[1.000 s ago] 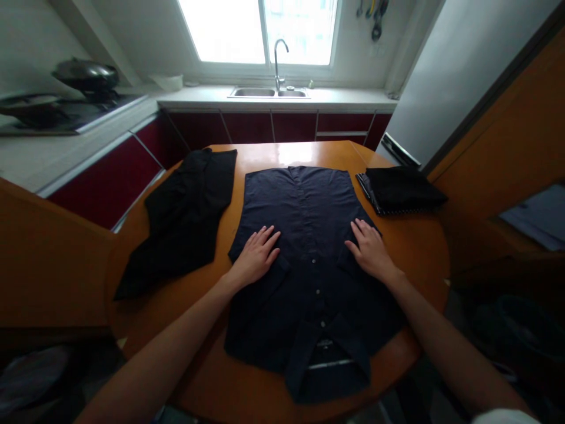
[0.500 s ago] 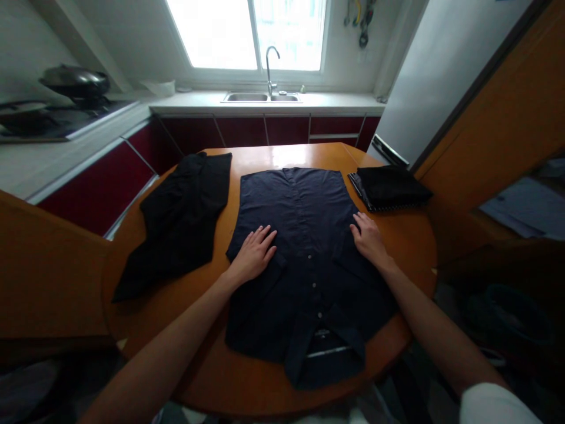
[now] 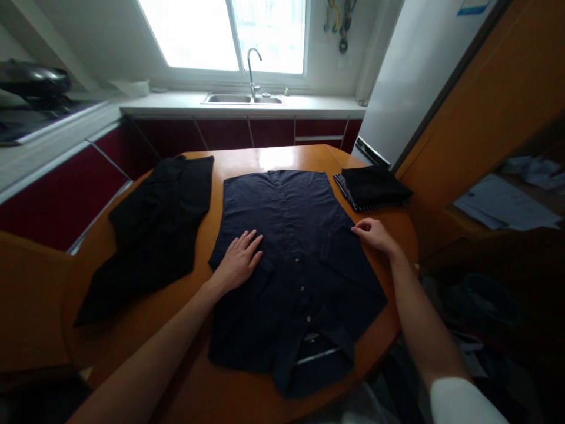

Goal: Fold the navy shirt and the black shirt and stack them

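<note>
Through the head camera I have a dark navy shirt (image 3: 286, 218) spread out at the middle of a round-edged wooden table (image 3: 245, 160), its collar (image 3: 326, 377) toward me and its hem toward the window (image 3: 189, 35). It lies front side up, and I can pick out three pale buttons (image 3: 302, 288) in a line below the collar opening. My left hand (image 3: 238, 259) rests palm down on the left part of the shirt, fingers loosely spread and gripping nothing. My right hand (image 3: 374, 231) is at the shirt's right edge, its fingers curled and the thumb and forefinger pinching a bit of the cloth there. A white sleeve (image 3: 463, 403) shows on my right upper arm. Left of the shirt and apart from it, a black garment (image 3: 163, 224) lies on the tabletop, somewhat rumpled; I cannot tell its cut. Near the shirt's far right side sits a folded stack of dark cloth (image 3: 375, 185), black on top, with a pale-dotted edge underneath. Past the table I see dark red cabinets (image 3: 225, 132) under a white counter with a sink (image 3: 227, 99) and a curved faucet (image 3: 251, 70), and a tall pale fridge (image 3: 406, 76) stands on the right.
</note>
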`<state>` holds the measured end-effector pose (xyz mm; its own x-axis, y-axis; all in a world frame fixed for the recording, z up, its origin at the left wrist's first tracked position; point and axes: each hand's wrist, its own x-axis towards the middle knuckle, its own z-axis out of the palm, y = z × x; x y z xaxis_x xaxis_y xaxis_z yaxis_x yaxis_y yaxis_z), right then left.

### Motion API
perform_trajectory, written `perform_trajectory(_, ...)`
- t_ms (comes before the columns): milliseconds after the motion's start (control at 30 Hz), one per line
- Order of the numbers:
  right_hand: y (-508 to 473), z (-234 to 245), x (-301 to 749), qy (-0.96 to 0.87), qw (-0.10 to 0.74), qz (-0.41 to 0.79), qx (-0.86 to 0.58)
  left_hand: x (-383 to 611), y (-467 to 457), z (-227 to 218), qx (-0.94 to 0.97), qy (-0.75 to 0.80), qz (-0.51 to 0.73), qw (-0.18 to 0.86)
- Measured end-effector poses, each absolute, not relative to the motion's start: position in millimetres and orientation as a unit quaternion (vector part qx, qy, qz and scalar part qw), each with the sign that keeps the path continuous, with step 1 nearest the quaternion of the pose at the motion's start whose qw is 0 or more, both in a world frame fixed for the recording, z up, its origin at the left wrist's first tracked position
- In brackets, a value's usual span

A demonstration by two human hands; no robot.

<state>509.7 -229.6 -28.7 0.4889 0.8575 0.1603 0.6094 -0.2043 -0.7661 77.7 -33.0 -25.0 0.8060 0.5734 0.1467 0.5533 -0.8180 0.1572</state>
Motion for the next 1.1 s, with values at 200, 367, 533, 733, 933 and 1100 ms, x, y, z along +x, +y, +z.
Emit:
perform_trajectory(200,-230,-28,511,-0.516,0.329,0.112,-0.783,77,-34,-25,0.948,0.299,0.095,0.055)
perform_trajectory(367,-221,-32,503,-0.483,0.311,0.051,-0.817,77,-33,-26,0.948,0.300,0.091,0.055)
perform_trajectory(533,-219,-32,501,-0.450,0.316,0.031,-0.834,77,-32,-26,0.948,0.301,0.089,0.054)
perform_trajectory(733,-223,-33,505,-0.456,0.330,0.048,-0.825,77,-31,-28,0.949,0.297,0.097,0.051)
perform_trajectory(933,-226,-29,505,-0.398,0.409,0.012,-0.821,77,-31,-28,0.948,0.296,0.102,0.054)
perform_trajectory(1100,-221,-14,477,-0.463,0.427,-0.092,-0.771,77,-31,-28,0.948,0.296,0.102,0.054)
